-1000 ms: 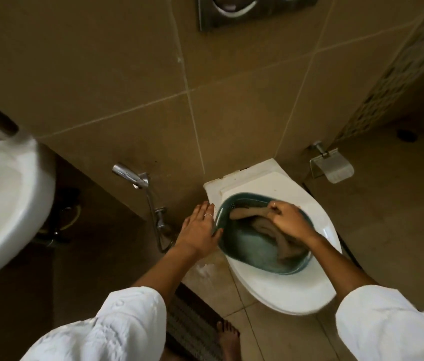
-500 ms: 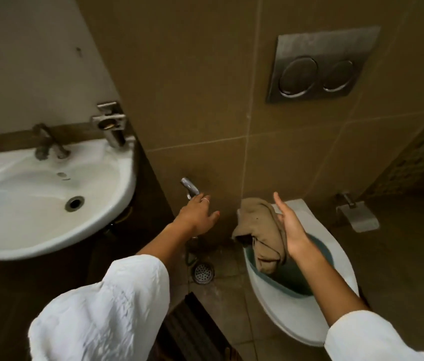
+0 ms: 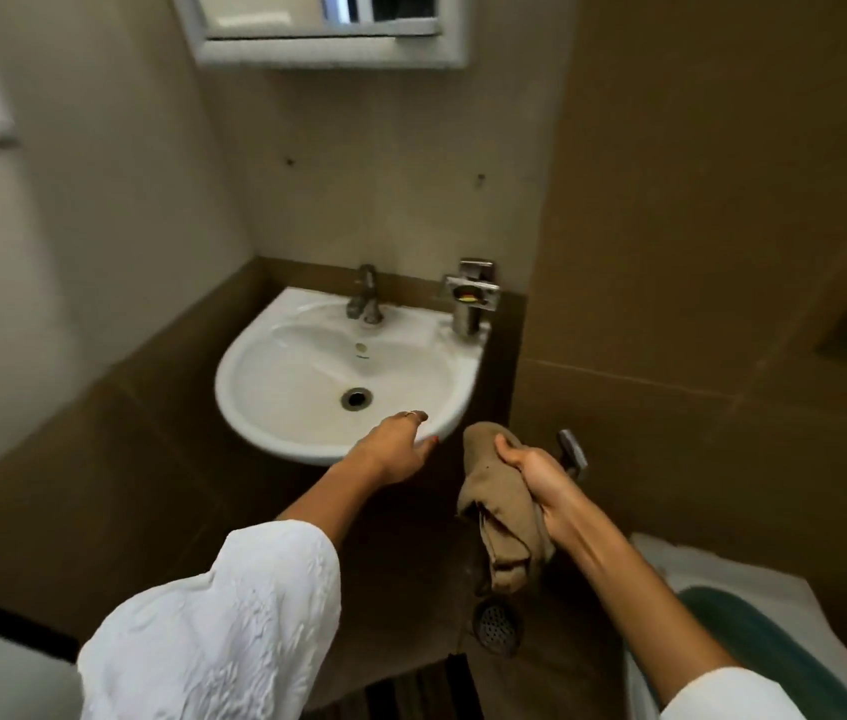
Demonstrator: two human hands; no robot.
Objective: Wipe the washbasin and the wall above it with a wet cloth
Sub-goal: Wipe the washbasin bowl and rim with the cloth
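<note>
Beside the washbasin's [image 3: 275,439] front rim, the right hand [image 3: 540,478] is clenching the cloth [image 3: 501,517]; the left hand [image 3: 398,446] is reaching, fingers spread, empty. Wiping is seemingly not begun; basin and wall [image 3: 385,163] are both waiting.

1 head-worn view, looking forward and down, washbasin [image 3: 307,407] near ahead, hands low in frame

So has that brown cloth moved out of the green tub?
Yes. The brown cloth left the tub, now hanging from the right hand beside the white washbasin.
</note>
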